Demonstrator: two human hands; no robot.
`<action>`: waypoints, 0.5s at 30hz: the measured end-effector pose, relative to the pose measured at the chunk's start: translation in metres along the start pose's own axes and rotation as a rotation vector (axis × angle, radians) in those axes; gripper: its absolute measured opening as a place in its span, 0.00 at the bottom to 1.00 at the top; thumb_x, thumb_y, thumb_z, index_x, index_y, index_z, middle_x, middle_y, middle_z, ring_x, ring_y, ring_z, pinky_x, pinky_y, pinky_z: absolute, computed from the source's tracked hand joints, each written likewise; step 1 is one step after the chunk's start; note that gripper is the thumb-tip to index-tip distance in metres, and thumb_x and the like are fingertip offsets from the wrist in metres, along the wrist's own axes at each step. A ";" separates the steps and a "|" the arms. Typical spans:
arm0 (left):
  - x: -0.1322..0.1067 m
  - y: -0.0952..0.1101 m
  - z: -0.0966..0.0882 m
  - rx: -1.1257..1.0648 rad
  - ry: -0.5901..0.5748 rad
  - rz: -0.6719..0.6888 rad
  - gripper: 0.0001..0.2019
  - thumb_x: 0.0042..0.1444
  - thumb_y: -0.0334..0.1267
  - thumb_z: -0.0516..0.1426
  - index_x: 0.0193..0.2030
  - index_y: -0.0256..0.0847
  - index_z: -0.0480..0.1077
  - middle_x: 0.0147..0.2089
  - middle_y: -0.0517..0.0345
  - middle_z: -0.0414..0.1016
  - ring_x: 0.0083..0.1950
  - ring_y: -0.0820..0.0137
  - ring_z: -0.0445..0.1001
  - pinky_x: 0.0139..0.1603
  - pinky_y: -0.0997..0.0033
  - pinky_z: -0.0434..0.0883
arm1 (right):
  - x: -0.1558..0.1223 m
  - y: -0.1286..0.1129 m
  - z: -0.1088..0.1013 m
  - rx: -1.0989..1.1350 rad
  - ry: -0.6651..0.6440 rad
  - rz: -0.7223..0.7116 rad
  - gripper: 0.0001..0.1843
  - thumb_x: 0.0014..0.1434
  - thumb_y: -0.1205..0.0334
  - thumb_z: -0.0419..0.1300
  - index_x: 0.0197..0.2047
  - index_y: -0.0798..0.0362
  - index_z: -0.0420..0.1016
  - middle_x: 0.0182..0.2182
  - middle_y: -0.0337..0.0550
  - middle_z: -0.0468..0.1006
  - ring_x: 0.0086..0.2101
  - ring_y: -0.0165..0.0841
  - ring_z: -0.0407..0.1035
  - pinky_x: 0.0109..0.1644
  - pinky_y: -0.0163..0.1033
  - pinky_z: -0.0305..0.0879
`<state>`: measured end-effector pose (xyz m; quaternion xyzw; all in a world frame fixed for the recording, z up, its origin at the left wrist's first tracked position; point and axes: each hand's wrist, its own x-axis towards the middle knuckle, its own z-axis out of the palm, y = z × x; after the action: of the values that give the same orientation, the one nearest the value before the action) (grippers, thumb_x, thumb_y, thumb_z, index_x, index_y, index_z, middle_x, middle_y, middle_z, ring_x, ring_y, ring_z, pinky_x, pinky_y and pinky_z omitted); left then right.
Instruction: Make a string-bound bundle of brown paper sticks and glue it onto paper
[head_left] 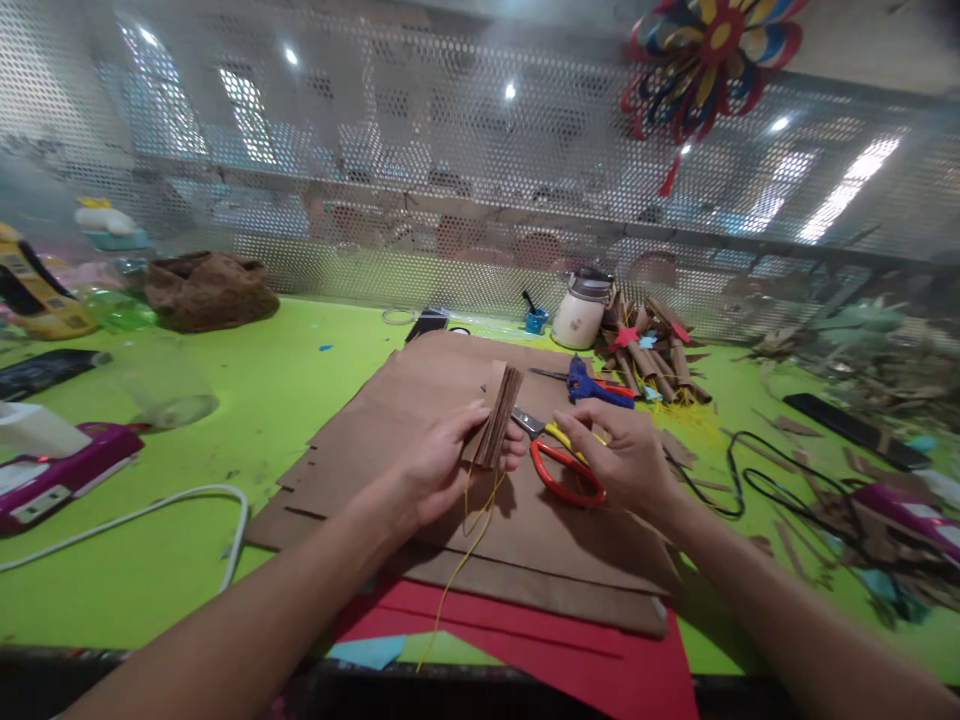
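Observation:
My left hand (442,460) is closed on a bundle of brown cardboard strips (498,420), held tilted over the brown paper sheets. Yellow string (471,548) hangs from the bundle's lower end down to the table's front edge. In my right hand (622,450) is a pair of scissors (568,474), one handle red and the other yellow. Their metal blades point left and reach the bundle's right side; whether they touch it I cannot tell. Beneath both hands lie the brown paper sheets (360,440), on top of red paper (600,660).
A blue hot glue gun (589,382) lies behind my right hand. Further back are a white jar (581,312) and rolled cardboard pieces with paper stars (656,350). A black cable (739,480) and cardboard scraps cover the right. Left are a purple power strip (75,470) and a clear cup (165,385).

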<state>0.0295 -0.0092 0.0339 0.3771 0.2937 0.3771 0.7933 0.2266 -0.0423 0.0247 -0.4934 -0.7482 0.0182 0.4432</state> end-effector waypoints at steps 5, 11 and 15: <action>0.001 0.003 -0.002 -0.017 -0.007 0.051 0.11 0.61 0.30 0.47 0.36 0.28 0.70 0.36 0.42 0.75 0.35 0.67 0.76 0.37 0.69 0.75 | 0.003 0.019 0.003 -0.007 -0.008 0.079 0.14 0.59 0.58 0.56 0.27 0.56 0.74 0.20 0.38 0.72 0.21 0.27 0.64 0.26 0.32 0.57; 0.000 0.005 -0.002 -0.046 -0.058 0.100 0.09 0.60 0.25 0.47 0.39 0.28 0.68 0.37 0.43 0.75 0.42 0.60 0.77 0.47 0.59 0.74 | 0.008 0.039 0.005 0.005 -0.090 0.080 0.09 0.58 0.62 0.56 0.37 0.55 0.76 0.33 0.44 0.79 0.33 0.33 0.71 0.39 0.36 0.65; 0.001 0.005 -0.002 -0.021 -0.052 0.105 0.09 0.60 0.25 0.47 0.38 0.28 0.68 0.38 0.40 0.76 0.43 0.60 0.77 0.48 0.59 0.74 | 0.008 0.027 0.002 -0.034 -0.136 0.024 0.10 0.60 0.62 0.55 0.31 0.55 0.75 0.29 0.43 0.77 0.30 0.31 0.69 0.36 0.35 0.63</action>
<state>0.0262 -0.0057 0.0368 0.3931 0.2488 0.4114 0.7838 0.2435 -0.0216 0.0164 -0.5074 -0.7709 0.0443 0.3824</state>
